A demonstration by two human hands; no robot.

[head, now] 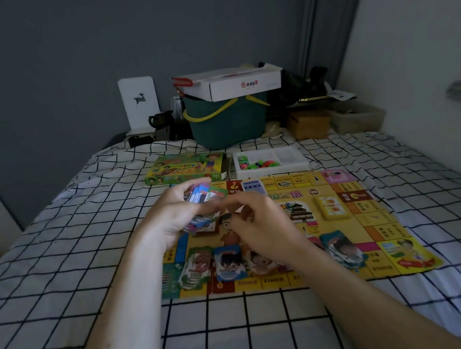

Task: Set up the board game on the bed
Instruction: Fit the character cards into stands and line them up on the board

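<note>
1. Game board (pixel 359 214): lying flat on the checked bed cover (pixel 85 257), yellow, unfolded. My arms are covering much of its near-left part; its print is too small to read.
2. My left hand (pixel 175 216): curling round a fanned stack of cards (pixel 203 193), gripping it above the board's far-left corner. The lower cards are partly hiding behind my fingers.
3. My right hand (pixel 265 229): hovering over the board's middle, fingers bent toward the stack. Whether the fingertips are pinching a card I cannot tell; the hand's back is blocking the view.
4. Character cards (pixel 228 262): lying in a row along the board's near edge. My right wrist is hiding part of the row, so I am not giving a count.
5. Yellow card deck (pixel 332 208): sitting on the board, right of centre.
6. Game box (pixel 184 168): green, lying just beyond the board's far edge, one end flap open.
7. White tray (pixel 271 162): sitting beside the box, holding small coloured pieces, too blurred to identify.
8. Green basket (pixel 228 123): standing at the head of the bed, a white carton (pixel 241 82) resting on top.
</note>
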